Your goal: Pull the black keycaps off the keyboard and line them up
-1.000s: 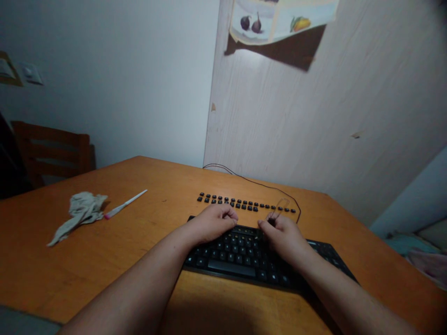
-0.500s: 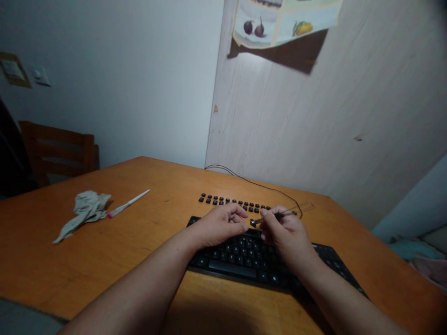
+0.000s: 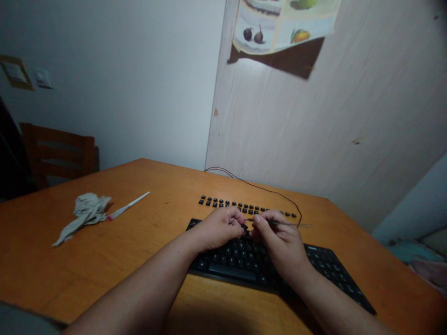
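Head view: a black keycap [image 3: 245, 228] sits pinched between thumb and fingers of the left hand [image 3: 223, 227]. Just beside it, the right hand [image 3: 282, 235] grips a thin wire tool [image 3: 291, 224], fingers pressed together around it. The black keyboard [image 3: 240, 254] lies beneath both hands; loose keycaps [image 3: 245, 206] stand in rows beyond them. Well left of the grip are a crumpled cloth [image 3: 89, 208] and a slim white stick [image 3: 134, 202].

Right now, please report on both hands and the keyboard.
Left hand holding dark keycap. Right hand holding thin tool. Keyboard below, partly covered by hands. Loose keycaps in rows beyond.
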`<move>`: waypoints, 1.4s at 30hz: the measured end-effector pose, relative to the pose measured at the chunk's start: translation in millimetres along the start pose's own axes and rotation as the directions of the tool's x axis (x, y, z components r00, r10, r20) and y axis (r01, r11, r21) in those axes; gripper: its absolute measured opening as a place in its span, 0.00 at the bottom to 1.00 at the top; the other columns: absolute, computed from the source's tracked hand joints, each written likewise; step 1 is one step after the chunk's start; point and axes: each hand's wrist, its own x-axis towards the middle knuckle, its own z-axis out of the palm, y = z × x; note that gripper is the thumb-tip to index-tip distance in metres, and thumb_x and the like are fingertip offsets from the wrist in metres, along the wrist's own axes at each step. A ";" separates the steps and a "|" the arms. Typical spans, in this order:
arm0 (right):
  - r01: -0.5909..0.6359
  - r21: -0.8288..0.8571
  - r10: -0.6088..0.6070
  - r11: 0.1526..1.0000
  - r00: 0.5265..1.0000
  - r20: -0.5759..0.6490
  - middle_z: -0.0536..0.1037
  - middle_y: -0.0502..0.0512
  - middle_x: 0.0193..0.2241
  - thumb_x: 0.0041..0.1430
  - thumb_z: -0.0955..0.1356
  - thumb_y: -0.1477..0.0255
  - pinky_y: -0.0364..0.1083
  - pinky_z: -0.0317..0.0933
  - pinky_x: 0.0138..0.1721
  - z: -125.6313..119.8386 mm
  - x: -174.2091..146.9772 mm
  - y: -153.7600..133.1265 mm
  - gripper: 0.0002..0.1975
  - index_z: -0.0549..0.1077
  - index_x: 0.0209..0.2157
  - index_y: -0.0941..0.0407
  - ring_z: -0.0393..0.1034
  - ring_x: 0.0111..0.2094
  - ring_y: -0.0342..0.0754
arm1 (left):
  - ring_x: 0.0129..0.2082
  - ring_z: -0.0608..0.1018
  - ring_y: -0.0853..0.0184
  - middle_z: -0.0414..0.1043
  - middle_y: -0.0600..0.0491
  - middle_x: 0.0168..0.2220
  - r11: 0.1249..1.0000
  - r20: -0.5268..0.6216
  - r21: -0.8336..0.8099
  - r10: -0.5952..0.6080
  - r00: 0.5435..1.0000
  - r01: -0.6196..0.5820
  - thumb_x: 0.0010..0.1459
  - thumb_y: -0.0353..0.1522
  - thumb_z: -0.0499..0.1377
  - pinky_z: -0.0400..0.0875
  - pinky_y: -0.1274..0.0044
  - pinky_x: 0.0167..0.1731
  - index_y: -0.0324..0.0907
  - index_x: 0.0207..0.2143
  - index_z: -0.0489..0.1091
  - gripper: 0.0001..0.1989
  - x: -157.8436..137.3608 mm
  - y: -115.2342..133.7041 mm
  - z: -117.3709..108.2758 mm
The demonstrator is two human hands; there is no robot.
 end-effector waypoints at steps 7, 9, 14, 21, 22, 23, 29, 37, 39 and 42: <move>0.233 -0.291 -0.279 0.928 0.952 -0.126 0.74 0.55 0.34 0.66 0.62 0.65 0.48 0.61 0.43 -12.7 8.0 2.5 0.13 0.73 0.32 0.55 0.69 0.39 0.50 | 0.26 0.73 0.70 0.72 0.56 0.25 0.989 -0.005 -0.123 -0.080 0.997 0.079 0.49 0.29 0.59 0.63 0.79 0.28 0.40 0.34 0.66 0.08 -0.5 1.7 0.1; 0.220 -0.315 -0.248 0.923 0.967 -0.053 0.74 0.55 0.34 0.67 0.60 0.65 0.48 0.62 0.41 -14.6 9.0 4.7 0.13 0.72 0.36 0.55 0.69 0.38 0.49 | 0.27 0.75 0.70 0.72 0.55 0.25 0.982 0.000 -0.169 -0.088 0.996 0.086 0.49 0.30 0.59 0.64 0.78 0.30 0.39 0.34 0.66 0.08 -1.0 2.4 0.1; 0.261 -0.425 -0.180 0.867 0.959 0.221 0.75 0.54 0.32 0.64 0.62 0.67 0.46 0.63 0.37 -14.5 8.0 9.9 0.12 0.73 0.44 0.55 0.70 0.35 0.49 | 0.29 0.77 0.70 0.75 0.53 0.28 0.963 0.009 -0.255 -0.082 0.997 0.082 0.50 0.29 0.60 0.67 0.78 0.34 0.39 0.35 0.67 0.09 -1.7 5.0 -0.2; 0.275 -0.510 -0.146 0.815 0.949 0.279 0.75 0.52 0.31 0.58 0.66 0.69 0.44 0.60 0.31 -9.6 5.8 6.9 0.08 0.73 0.40 0.53 0.68 0.30 0.47 | 0.30 0.77 0.69 0.75 0.52 0.28 0.954 0.027 -0.289 -0.079 0.996 0.084 0.49 0.29 0.60 0.67 0.77 0.35 0.38 0.35 0.68 0.09 -1.8 5.4 -0.7; 0.281 -0.518 -0.144 0.808 0.946 0.289 0.75 0.53 0.31 0.58 0.66 0.69 0.44 0.60 0.32 -9.3 5.6 5.6 0.07 0.73 0.39 0.53 0.68 0.31 0.47 | 0.30 0.77 0.69 0.75 0.52 0.28 0.954 0.037 -0.285 -0.083 0.996 0.090 0.50 0.29 0.60 0.67 0.77 0.34 0.38 0.35 0.68 0.09 -2.1 5.7 -0.6; 0.284 -0.527 -0.137 0.801 0.944 0.300 0.75 0.52 0.32 0.59 0.66 0.69 0.44 0.60 0.33 -9.8 5.9 4.5 0.07 0.73 0.38 0.54 0.69 0.31 0.47 | 0.30 0.77 0.69 0.75 0.52 0.28 0.954 0.048 -0.283 -0.089 0.995 0.099 0.50 0.30 0.60 0.67 0.77 0.34 0.38 0.36 0.68 0.09 -2.5 6.2 -0.5; 0.124 -0.538 -0.068 0.834 0.990 0.122 0.71 0.49 0.22 0.58 0.67 0.63 0.44 0.56 0.27 -41.9 30.8 5.4 0.12 0.75 0.39 0.55 0.64 0.24 0.45 | 0.32 0.78 0.68 0.77 0.50 0.34 0.945 -0.001 -0.298 -0.144 0.990 0.137 0.50 0.32 0.61 0.67 0.76 0.36 0.38 0.42 0.67 0.15 -4.2 12.1 -3.5; -0.131 -0.423 0.182 0.897 0.980 0.082 0.77 0.52 0.24 0.46 0.72 0.65 0.43 0.54 0.26 -98.8 76.4 44.5 0.10 0.79 0.30 0.56 0.63 0.24 0.45 | 0.30 0.76 0.70 0.75 0.51 0.33 0.955 -0.219 -0.281 -0.159 0.963 0.094 0.52 0.31 0.60 0.68 0.77 0.34 0.38 0.42 0.67 0.14 0.3 12.7 -14.0; -0.149 -0.485 0.238 0.862 0.963 0.127 0.76 0.51 0.23 0.46 0.72 0.66 0.43 0.54 0.26 -96.9 80.7 57.3 0.08 0.79 0.29 0.56 0.63 0.24 0.44 | 0.29 0.75 0.70 0.75 0.51 0.33 0.956 -0.251 -0.276 -0.168 0.953 0.096 0.51 0.31 0.60 0.68 0.77 0.34 0.38 0.41 0.67 0.13 0.0 14.0 -15.8; -0.163 -0.535 0.288 0.829 0.944 0.159 0.76 0.50 0.23 0.45 0.71 0.69 0.43 0.55 0.27 -88.6 86.8 75.2 0.07 0.79 0.28 0.56 0.63 0.24 0.44 | 0.29 0.74 0.71 0.75 0.51 0.32 0.962 -0.278 -0.258 -0.166 0.946 0.093 0.52 0.32 0.60 0.68 0.78 0.33 0.38 0.40 0.68 0.12 -1.0 15.7 -18.4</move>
